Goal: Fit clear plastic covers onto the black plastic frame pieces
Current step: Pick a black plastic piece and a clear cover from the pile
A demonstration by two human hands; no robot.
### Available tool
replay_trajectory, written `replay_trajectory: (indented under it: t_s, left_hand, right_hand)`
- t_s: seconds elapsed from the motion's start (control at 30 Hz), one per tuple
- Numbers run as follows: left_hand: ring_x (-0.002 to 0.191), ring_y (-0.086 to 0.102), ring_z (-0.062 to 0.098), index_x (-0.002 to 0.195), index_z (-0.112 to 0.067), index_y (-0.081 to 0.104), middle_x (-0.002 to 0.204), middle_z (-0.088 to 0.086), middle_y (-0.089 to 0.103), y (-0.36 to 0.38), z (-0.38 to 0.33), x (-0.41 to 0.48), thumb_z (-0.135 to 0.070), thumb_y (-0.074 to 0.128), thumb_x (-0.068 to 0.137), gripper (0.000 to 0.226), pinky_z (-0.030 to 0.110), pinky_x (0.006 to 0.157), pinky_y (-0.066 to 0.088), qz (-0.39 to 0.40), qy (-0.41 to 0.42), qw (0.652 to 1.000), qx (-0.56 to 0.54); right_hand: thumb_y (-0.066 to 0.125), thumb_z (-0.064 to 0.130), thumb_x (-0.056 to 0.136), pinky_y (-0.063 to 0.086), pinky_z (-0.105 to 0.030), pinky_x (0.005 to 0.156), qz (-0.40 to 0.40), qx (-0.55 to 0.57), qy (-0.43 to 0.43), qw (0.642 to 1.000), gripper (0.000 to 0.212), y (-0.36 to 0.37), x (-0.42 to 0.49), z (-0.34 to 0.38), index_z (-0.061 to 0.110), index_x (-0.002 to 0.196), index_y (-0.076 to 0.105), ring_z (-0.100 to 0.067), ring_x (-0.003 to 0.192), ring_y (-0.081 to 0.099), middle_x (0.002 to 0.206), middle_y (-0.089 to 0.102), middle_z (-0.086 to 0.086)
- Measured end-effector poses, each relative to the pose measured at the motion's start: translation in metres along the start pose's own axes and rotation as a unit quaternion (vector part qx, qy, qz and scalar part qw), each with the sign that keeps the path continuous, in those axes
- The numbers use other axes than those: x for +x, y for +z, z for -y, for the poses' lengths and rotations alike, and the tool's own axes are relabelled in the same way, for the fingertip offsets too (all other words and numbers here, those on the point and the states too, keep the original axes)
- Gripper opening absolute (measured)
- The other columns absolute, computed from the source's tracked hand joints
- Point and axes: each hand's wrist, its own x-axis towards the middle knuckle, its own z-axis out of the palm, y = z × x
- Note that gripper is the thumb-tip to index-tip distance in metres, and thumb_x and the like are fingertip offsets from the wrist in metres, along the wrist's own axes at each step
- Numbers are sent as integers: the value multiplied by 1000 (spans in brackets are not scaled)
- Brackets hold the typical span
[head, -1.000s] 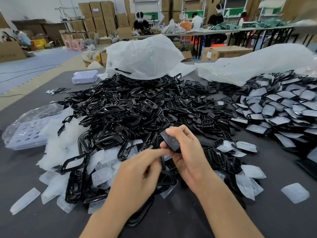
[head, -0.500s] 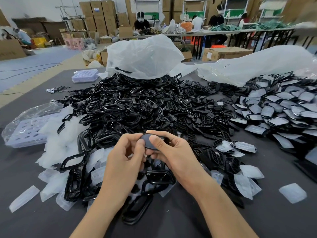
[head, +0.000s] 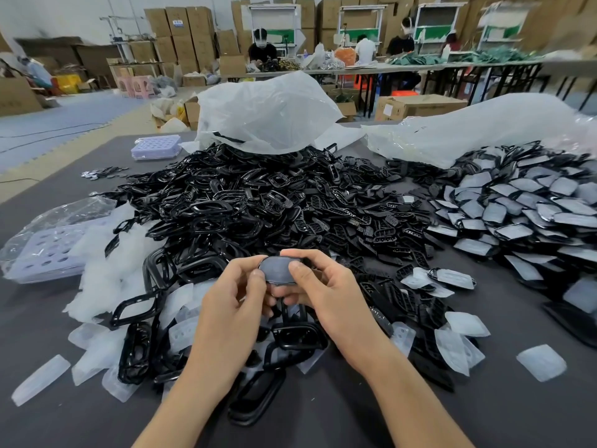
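L hand (head: pixel 232 305) & R hand (head: pixel 326 292): my fingers (head: pixel 298 270) pinch one frame (head: pixel 281 282), pressing its cover (head: pixel 277 267) on. Finished pile (head: pixel 517 208) at R; bigger bare-frame heap (head: pixel 226 205) left to do, I judge.

No text, brand, number or sign can be read. A small blue label (head: pixel 178 22) is seen on a stacked cardboard box (head: pixel 189 33) far back at about eleven o'clock, but its print is too small to be made out. A white label (head: pixel 387 108) with a dark mark is borne by the brown carton (head: pixel 423 106) on the floor at about one o'clock, beyond the surface (head: pixel 323 415); its print is likewise blurred.
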Motion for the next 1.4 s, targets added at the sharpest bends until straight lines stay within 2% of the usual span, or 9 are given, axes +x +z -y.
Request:
replay_trajectory:
  t_s: [0.13,0.4,0.53,0.73,0.8,0.9,1.0,1.1,1.4]
  left_hand:
    - [66,64,12,100,-41,69,73,1,70,0,0,-1,-14,41,106,39,23,63,56,33,-14,999,-30]
    - [64,62,9,102,-37,67,72,-1,67,0,0,-1,-12,53,100,28,18,58,52,40,3,999,12]
    - [65,62,7,103,-42,68,75,-1,70,0,2,-2,-7,43,102,44,18,59,51,36,-6,999,15]
    - [72,65,15,114,-38,66,80,6,70,-3,7,-2,-9,35,105,43,27,63,55,30,-31,998,-44]
    - [69,66,15,108,-41,61,80,2,69,-2,8,-4,-14,40,103,35,27,62,56,13,-11,1000,-19]
    - [61,61,11,103,-43,54,82,-8,66,-1,10,-6,-23,54,97,21,21,56,50,14,65,992,106]
    - [70,59,6,100,-45,52,89,-19,62,-1,12,-7,-26,57,94,20,9,59,41,35,123,970,209]
    - [78,59,8,101,-42,49,96,-23,56,-4,12,-5,-30,55,94,15,16,63,44,40,161,948,273]
    - [82,57,3,107,-43,38,83,-19,57,-2,16,-5,-32,58,91,28,16,66,45,-23,151,944,292]
  right_hand:
    - [57,9,103,59,-23,72,-14,-15,-14,1000,20,-4,-1,-2,19,112,72,-20,82,77,86,79,-9]
    - [59,8,101,59,-23,73,-7,-7,-18,1000,21,-3,-1,-3,19,112,73,-20,82,77,90,79,-7]
    - [59,10,102,59,-23,74,-5,-28,-24,999,19,-1,-2,-6,21,111,72,-20,81,77,88,79,-5]
    - [58,13,103,60,-24,75,-19,-49,-28,998,18,-4,-2,-8,24,112,70,-19,83,77,87,79,-1]
    - [58,13,103,60,-24,74,-26,-44,-25,998,18,-4,-2,-8,23,111,69,-20,83,77,87,79,-1]
    - [57,11,103,60,-24,72,-30,-35,-20,999,18,-5,-1,-8,21,112,69,-20,82,77,88,79,-3]
    - [57,11,103,60,-24,73,-33,-37,-22,999,18,-7,-1,-8,22,110,70,-19,83,77,89,79,-1]
    - [58,12,103,60,-23,74,-32,-36,-23,999,18,-7,-1,-8,23,110,70,-18,84,77,89,79,-1]
    - [57,13,103,61,-26,75,-60,-11,-17,998,17,-9,2,-12,22,111,69,-21,83,78,90,79,1]
